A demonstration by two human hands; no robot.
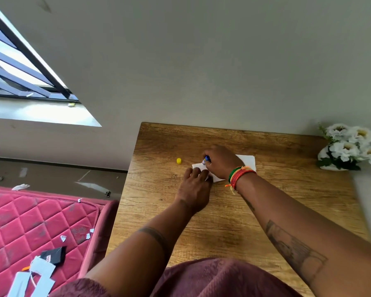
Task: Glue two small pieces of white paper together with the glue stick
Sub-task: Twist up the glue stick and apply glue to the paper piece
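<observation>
On the wooden table (234, 221) lie two small white papers. One paper (197, 166) sits under my hands; the other (247, 161) shows to the right, behind my right wrist. My right hand (221, 161) is shut on the blue glue stick (205, 160), whose tip touches the near paper. My left hand (195, 189) presses its fingertips flat on that paper's front edge. The yellow cap (179, 161) stands alone on the table to the left of the papers. How far the two papers overlap is hidden by my hands.
A vase of white flowers (349, 146) stands at the table's back right corner. A wall runs along the table's far edge. To the left, below the table, is a red quilted mattress (30, 221) with paper scraps and a black card.
</observation>
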